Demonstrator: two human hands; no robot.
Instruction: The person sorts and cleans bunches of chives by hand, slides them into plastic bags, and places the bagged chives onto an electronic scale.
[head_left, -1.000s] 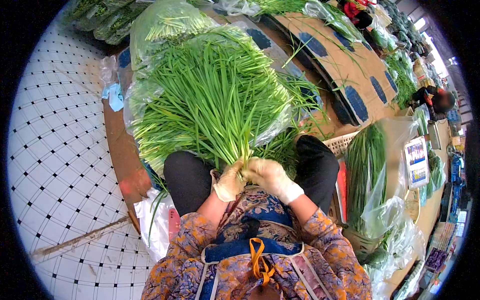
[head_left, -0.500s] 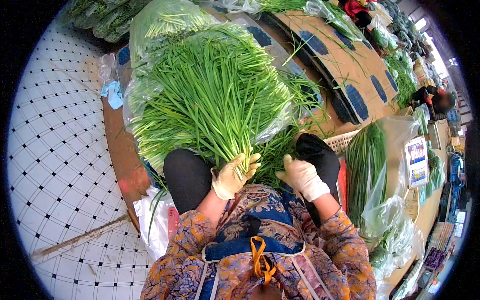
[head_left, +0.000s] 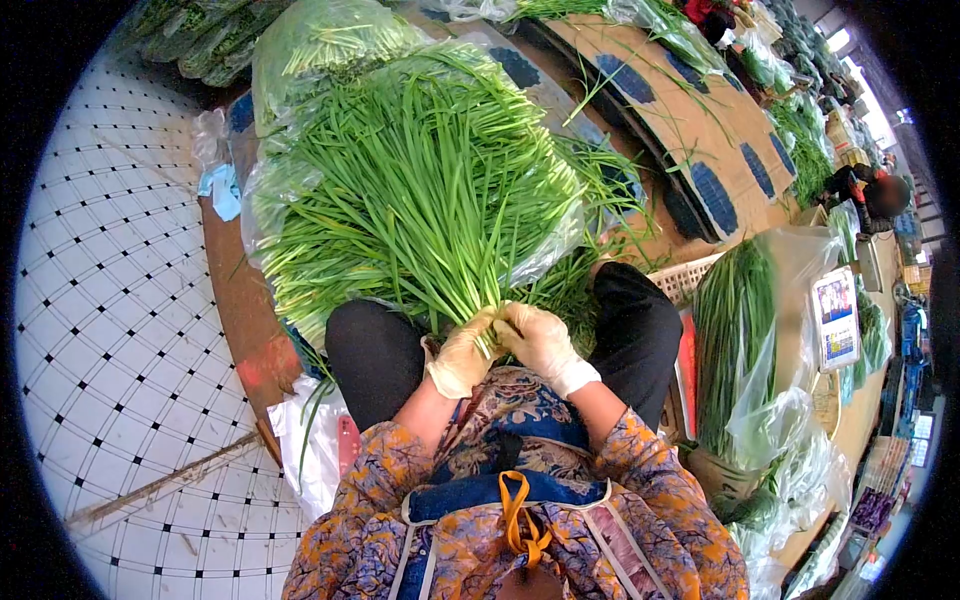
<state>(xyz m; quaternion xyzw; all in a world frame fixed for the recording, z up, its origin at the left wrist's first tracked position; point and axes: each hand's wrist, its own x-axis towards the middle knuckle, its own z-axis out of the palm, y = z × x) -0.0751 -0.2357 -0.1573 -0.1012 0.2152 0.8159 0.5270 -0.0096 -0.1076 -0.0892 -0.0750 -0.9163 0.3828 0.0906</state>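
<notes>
A large heap of garlic chives [head_left: 410,190] lies on plastic sheeting in front of my knees. My left hand [head_left: 462,360], in a pale glove, is closed round the stem ends of a bunch of chives whose leaves spread forward over the heap. Also gloved, my right hand [head_left: 540,343] meets the left at these stem ends, its fingers curled in and pinching there. What exactly lies between the right fingertips is hidden. Loose green trimmings [head_left: 570,290] lie just beyond the right hand.
A clear bag of chives [head_left: 335,40] stands behind the heap. To the right are a cream plastic basket [head_left: 685,280], a bagged bundle of long green stalks [head_left: 735,340] and a scale-like display [head_left: 836,318]. Cardboard [head_left: 690,120] lies farther back. Another person [head_left: 860,190] is at far right.
My right hand has moved left, from beside my right knee to the stem ends held in my left hand. The left hand has hardly moved and its fingers have closed more.
</notes>
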